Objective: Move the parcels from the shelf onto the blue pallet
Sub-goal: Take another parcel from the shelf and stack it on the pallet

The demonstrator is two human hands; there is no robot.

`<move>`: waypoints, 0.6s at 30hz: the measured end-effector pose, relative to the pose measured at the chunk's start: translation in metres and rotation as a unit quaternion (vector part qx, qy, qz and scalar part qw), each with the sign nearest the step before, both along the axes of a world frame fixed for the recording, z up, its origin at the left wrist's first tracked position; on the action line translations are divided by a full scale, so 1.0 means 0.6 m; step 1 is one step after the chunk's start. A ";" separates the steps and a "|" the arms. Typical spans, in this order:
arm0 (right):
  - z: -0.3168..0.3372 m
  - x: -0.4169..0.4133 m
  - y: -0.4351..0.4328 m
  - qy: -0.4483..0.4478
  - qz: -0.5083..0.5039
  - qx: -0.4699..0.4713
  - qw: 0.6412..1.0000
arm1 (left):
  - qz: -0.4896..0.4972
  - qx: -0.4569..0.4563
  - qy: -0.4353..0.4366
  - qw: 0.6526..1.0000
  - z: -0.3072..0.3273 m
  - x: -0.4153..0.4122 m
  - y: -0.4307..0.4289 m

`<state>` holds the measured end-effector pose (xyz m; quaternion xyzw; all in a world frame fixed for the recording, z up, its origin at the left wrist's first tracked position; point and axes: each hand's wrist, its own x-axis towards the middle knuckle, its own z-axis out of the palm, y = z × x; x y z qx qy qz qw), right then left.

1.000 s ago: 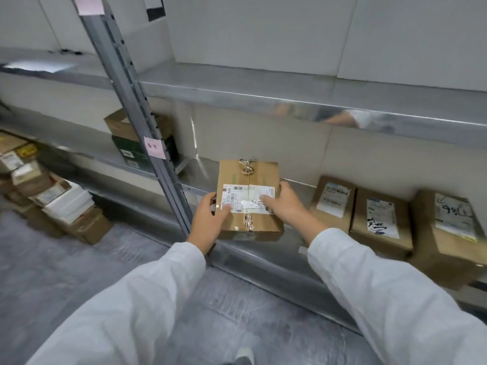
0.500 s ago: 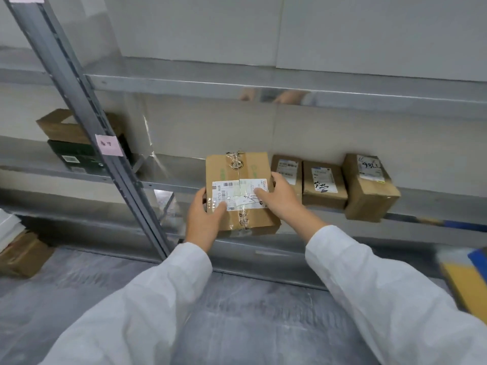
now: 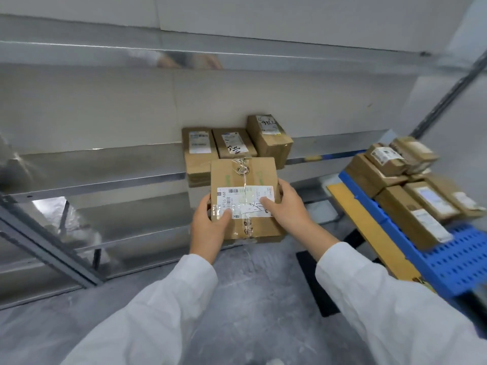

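Head view. Far right edge blurred; parcels (image 3: 411,185) stacked on the blue pallet (image 3: 458,262) there smeared, their labels unreadable, and the pallet cut off by the right and lower frame edges. Lower part of the held parcel's near face hidden behind both hands.

Centre of frame: left hand (image 3: 209,227) clasping the left side of a brown cardboard parcel (image 3: 245,196), thumb laid over the white label (image 3: 243,201); right hand (image 3: 287,206) gripping the right side, thumb on the label too. Both arms in white sleeves, reaching up from the bottom edge. Parcel held in the air, clear of the metal shelf (image 3: 105,164).

Label printed "N705 A68" beside a barcode; rest too small to read. Behind, three more parcels (image 3: 232,143) on the shelf, rightmost one handwritten, perhaps "98".
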<state>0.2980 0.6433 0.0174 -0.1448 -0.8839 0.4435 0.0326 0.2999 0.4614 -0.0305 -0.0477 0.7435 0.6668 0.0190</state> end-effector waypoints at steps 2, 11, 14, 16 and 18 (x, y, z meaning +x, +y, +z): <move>0.001 0.028 0.037 0.001 -0.032 0.000 0.999 | -0.022 -0.002 0.008 1.000 0.007 0.013 0.038; 0.020 0.177 0.289 0.032 -0.153 -0.015 0.988 | -0.143 -0.029 0.057 0.988 0.040 0.087 0.297; 0.023 0.233 0.395 0.044 -0.170 -0.021 0.984 | -0.169 -0.032 0.065 0.983 0.043 0.129 0.408; 0.024 0.275 0.478 0.040 -0.190 -0.015 0.981 | -0.187 -0.030 0.060 0.980 0.041 0.166 0.492; 0.023 0.312 0.556 0.034 -0.209 -0.011 0.977 | -0.202 -0.023 0.055 0.978 0.043 0.203 0.571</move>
